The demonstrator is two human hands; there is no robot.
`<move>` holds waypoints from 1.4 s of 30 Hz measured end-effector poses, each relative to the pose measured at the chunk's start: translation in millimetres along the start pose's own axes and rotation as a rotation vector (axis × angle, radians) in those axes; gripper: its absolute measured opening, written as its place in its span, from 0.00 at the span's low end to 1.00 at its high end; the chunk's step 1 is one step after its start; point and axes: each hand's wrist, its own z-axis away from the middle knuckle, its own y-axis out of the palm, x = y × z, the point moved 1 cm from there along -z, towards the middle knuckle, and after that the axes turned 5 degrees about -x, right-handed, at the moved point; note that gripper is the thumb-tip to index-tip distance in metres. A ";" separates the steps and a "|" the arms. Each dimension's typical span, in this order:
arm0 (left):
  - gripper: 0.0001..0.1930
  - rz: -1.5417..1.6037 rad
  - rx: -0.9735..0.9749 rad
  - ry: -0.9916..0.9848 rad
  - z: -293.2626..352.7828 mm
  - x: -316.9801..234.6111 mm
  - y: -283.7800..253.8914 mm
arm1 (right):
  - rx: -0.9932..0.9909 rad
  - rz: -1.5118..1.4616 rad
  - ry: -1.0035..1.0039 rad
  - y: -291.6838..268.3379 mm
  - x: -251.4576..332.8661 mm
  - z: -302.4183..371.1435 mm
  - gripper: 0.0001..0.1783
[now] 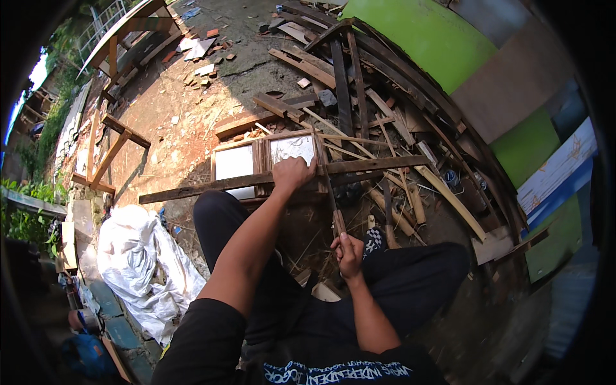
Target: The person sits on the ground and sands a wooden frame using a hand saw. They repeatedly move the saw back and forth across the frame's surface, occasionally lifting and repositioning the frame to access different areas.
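Note:
A long, weathered wooden plank [212,186] lies crosswise in front of me, over a wooden frame with white panels [234,163]. My left hand [294,173] is closed over the plank, pressing it near the right part of the frame. My right hand [348,253] is closed around the wooden handle of a handsaw [332,197]. The saw's narrow blade points away from me and crosses the plank just right of my left hand. How deep the blade sits in the wood cannot be made out.
A heap of boards and sticks [385,102] covers the right side. Large green panels [417,38] stand beyond it. A crumpled white sheet [144,256] lies at left, near a small wooden trestle [109,154]. Broken tiles [204,69] litter the ground farther off.

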 end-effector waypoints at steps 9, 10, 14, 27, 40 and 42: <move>0.31 -0.024 0.105 0.253 0.1 17.5 2.2 | 0.005 -0.006 -0.011 -2.2 0.4 -3.5 0.29; 0.30 -0.041 0.135 0.270 0.4 18.3 1.7 | 0.004 0.003 -0.019 -1.9 0.7 -4.2 0.29; 0.29 -0.023 0.112 0.300 2.3 38.5 -2.3 | 0.011 0.031 -0.016 4.1 6.8 0.5 0.29; 0.14 0.052 -0.352 0.353 17.4 39.9 6.6 | -0.036 0.042 -0.110 5.7 4.9 -4.3 0.29; 0.23 -0.010 -0.219 0.255 4.9 14.4 11.2 | -0.293 0.019 -0.196 2.1 6.7 -1.1 0.25; 0.26 0.002 -0.177 0.247 5.4 14.7 9.1 | -0.468 0.052 -0.321 -22.5 14.0 -6.5 0.25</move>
